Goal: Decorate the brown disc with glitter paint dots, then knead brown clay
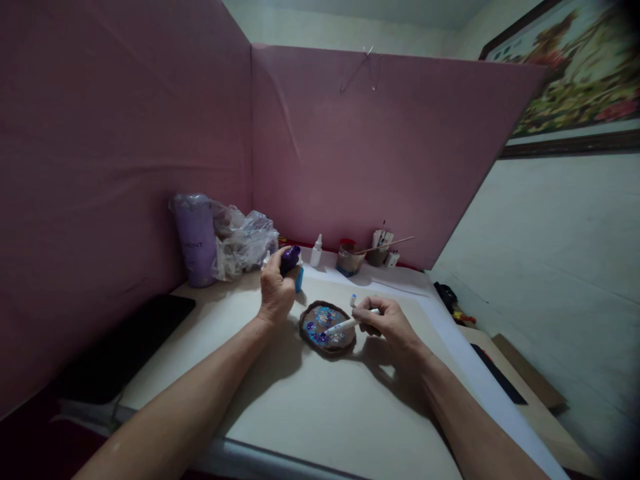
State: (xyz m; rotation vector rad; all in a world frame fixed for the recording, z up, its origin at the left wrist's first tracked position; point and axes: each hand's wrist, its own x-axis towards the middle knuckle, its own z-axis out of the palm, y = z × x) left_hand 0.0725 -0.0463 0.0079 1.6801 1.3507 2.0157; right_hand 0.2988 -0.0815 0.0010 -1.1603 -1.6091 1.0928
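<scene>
My left hand [277, 288] is closed round a small dark purple bottle [290, 261], raised above the table. In my right hand [391, 321] is a slim white marker pen [342, 327], slanting down to the left. Its tip meets, or hovers just over, a round brown plaque [302, 331] with a raised dark rim; contact cannot be made out. Blue, purple and pale flower-like patches decorate the plaque, which lies flat between my hands. A small white cap with a blue end [353, 300] stands near my right fingers. Something blue [299, 280] shows beside my left hand, partly hidden.
Behind stand a white nozzle bottle [316, 254], a jar of murky liquid [349, 261] with a brush across it, and a brush holder [379, 253]. A purple tumbler [194, 243] and crumpled plastic bags [245, 243] sit left, a black slab [130, 343] nearer. Pink panels [390, 153] enclose the table.
</scene>
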